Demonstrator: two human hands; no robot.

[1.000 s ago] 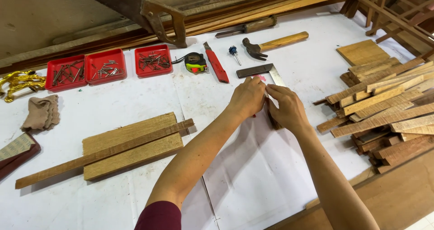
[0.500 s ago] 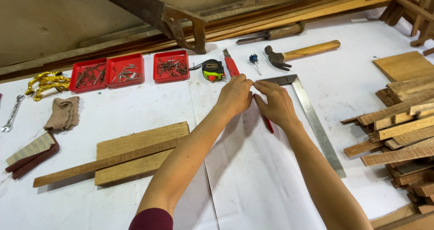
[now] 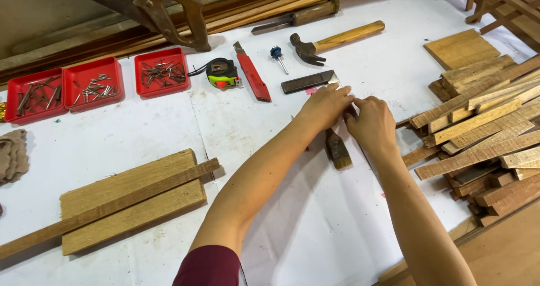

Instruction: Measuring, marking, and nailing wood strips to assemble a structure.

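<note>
My left hand (image 3: 326, 106) and my right hand (image 3: 372, 123) meet fingertip to fingertip on the white paper (image 3: 292, 218). A small flat brush (image 3: 337, 149) lies just below them, bristles toward me. Its handle runs up under the fingers of both hands, which seem to pinch it. A try square with a dark stock (image 3: 306, 82) lies right behind my left hand, and my hands and right forearm hide its blade.
Behind the hands lie a red utility knife (image 3: 253, 72), a tape measure (image 3: 222, 73), a claw hammer (image 3: 332, 39) and a small screwdriver (image 3: 278, 58). Three red trays of nails (image 3: 162, 72) sit at back left. Wood offcuts (image 3: 484, 117) are stacked right, planks (image 3: 126, 199) left, a handsaw (image 3: 169, 13) behind.
The view has shifted, so the tools now sit further left. The square's long blade, visible before, is now covered by my right arm. The brush now shows below my hands.
</note>
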